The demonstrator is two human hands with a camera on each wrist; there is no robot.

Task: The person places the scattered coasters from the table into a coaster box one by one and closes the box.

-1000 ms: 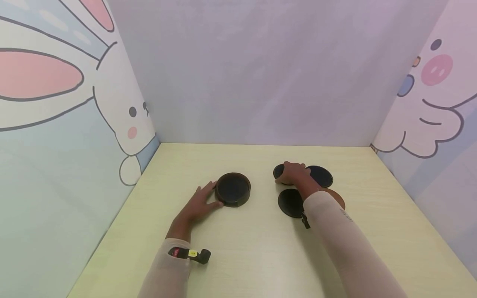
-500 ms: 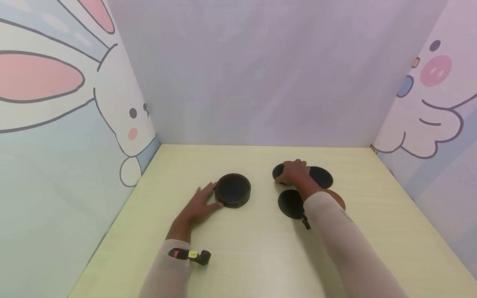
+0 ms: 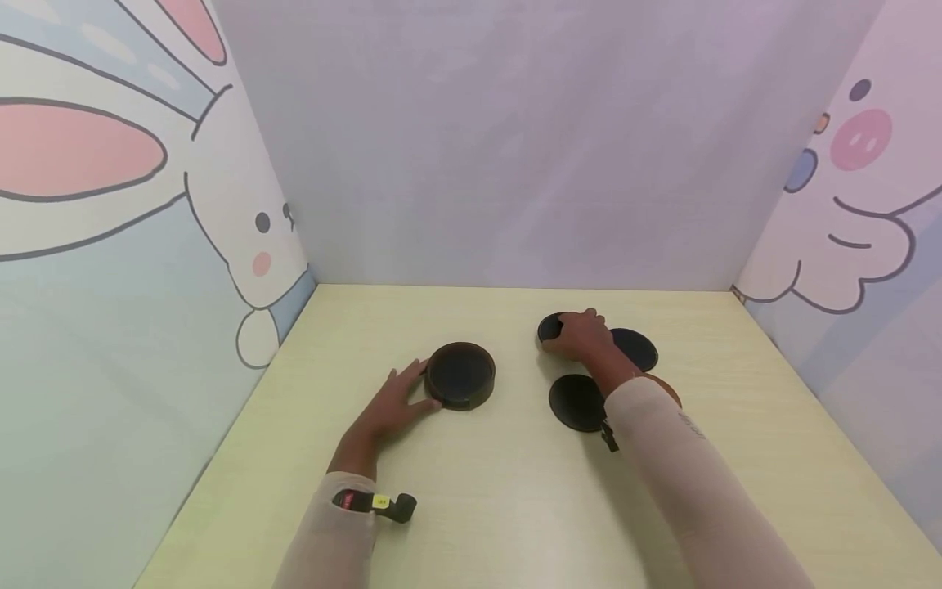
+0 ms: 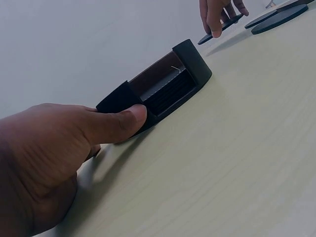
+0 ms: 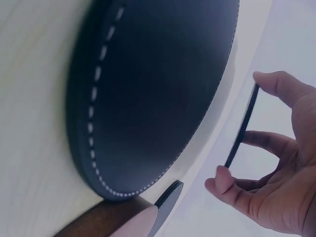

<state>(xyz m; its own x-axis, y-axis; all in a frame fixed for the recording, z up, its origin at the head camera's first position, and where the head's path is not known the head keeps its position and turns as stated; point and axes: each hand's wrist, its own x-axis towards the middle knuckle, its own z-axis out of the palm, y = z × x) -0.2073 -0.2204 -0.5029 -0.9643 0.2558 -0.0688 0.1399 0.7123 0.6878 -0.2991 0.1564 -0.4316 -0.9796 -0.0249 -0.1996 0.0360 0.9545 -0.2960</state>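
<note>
Near the far edge of the bench [image 3: 478,499], right of its middle, the right hand [image 3: 585,335] pinches a black disc [image 3: 549,326] by the rim; since half a second ago it has risen, and the disc is tilted above the surface. This probably means the disc is free to be carried. Well apart, the left hand [image 3: 396,406] stays gripping the left side of the round holder [image 3: 461,375]. Toward the right edge lie two other black discs [image 3: 576,402] and a partly hidden brown disc [image 3: 666,389].
</note>
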